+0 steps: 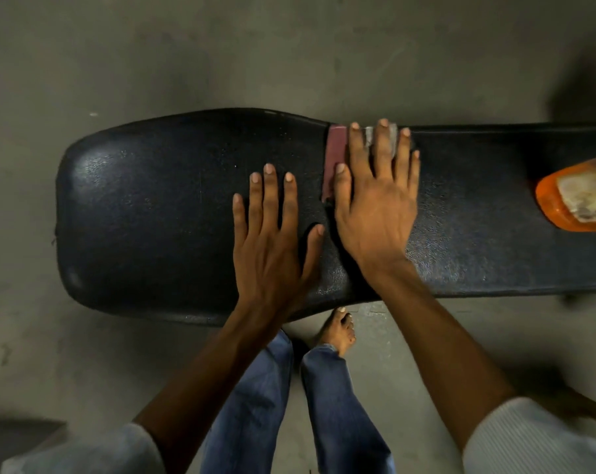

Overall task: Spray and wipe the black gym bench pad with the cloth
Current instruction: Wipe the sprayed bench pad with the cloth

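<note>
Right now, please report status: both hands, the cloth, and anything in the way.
Left hand flat on bench pad, holds nothing. Right hand presses cloth flat on pad. Orange bottle lies on pad, far right.

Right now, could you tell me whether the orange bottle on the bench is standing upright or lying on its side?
Lying on its side: the orange bottle rests lengthwise on the bench pad, label face up.

We note: left hand (pixel 272 241) flat on bench pad (pixel 153 206), right hand (pixel 375 200) beside it atop cloth (pixel 336 155); bottle (pixel 577 196) lying on pad far right.
</note>
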{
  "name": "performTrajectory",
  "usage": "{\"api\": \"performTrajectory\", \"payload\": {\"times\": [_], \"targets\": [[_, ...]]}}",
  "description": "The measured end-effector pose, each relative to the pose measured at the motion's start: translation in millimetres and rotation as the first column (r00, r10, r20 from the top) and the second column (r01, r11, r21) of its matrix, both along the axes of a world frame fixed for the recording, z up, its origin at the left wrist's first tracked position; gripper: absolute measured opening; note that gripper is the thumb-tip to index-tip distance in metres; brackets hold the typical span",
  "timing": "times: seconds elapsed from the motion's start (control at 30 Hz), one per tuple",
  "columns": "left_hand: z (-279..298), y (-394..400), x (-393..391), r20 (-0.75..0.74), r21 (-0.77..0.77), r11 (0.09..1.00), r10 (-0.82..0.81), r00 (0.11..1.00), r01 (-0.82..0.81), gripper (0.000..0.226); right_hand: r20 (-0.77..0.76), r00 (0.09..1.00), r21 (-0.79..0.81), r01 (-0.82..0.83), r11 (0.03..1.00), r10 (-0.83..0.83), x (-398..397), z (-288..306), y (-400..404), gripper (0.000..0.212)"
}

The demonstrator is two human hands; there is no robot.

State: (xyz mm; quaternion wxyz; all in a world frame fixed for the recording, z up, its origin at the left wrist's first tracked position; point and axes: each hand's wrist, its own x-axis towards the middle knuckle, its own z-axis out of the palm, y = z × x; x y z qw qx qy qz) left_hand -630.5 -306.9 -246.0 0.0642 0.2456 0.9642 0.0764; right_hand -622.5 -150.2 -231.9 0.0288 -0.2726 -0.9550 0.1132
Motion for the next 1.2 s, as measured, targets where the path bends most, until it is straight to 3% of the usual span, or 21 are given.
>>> {"api": "performTrajectory", "payload": {"times": [0.17, 0.33, 0.47, 0.57, 0.77, 0.9, 1.0, 1.2], "targets": [[4.5, -13.9, -3.4, -0.036, 0.053, 0.997, 0.056, 0.998, -0.054, 0.078, 0.002, 0.990, -0.016, -0.143, 0.990, 0.143, 15.4, -0.8, -4.9, 0.059], [-2.1, -33.0, -5.4, -0.005, 0.026, 0.999, 0.032, 0.999, -0.032, 0.081, -0.020, 0.999, 0.000, -0.050, 0.999, 0.050, -12.5, 0.5, -26.1, 0.058], [2.5, -37.1, -9.2, -0.036, 0.122, 0.990, 0.068, 0.997, -0.063, 0.070, -0.033, 0.982, -0.029, -0.187, 0.982, 0.186, -35.2, 2.0, -45.0, 0.057], [2.9, -59.9, -16.5, -0.045, 0.091, 0.988, 0.129, 0.991, -0.124, 0.072, -0.016, 0.963, -0.044, -0.271, 0.962, 0.271, -19.9, 1.5, -45.8, 0.057], [-3.2, -72.2, -18.4, -0.009, 0.034, 0.992, 0.123, 0.992, -0.123, 0.076, -0.042, 0.983, -0.024, -0.180, 0.983, 0.179, -39.4, 1.9, -68.8, 0.056], [3.1, -78.0, -22.6, -0.024, 0.166, 0.970, 0.186, 0.982, -0.179, 0.072, -0.039, 0.952, -0.057, -0.305, 0.951, 0.303, -62.4, 2.7, -91.7, 0.056], [4.2, -99.4, -36.9, -0.045, 0.132, 0.963, 0.241, 0.969, -0.234, 0.072, -0.036, 0.920, -0.083, -0.391, 0.917, 0.390, -45.6, 1.6, -97.2, 0.056], [0.4, -110.7, -39.1, -0.017, 0.066, 0.967, 0.248, 0.969, -0.247, 0.076, -0.057, 0.968, -0.066, -0.247, 0.967, 0.244, -54.8, 0.7, -103.1, 0.055]]}}
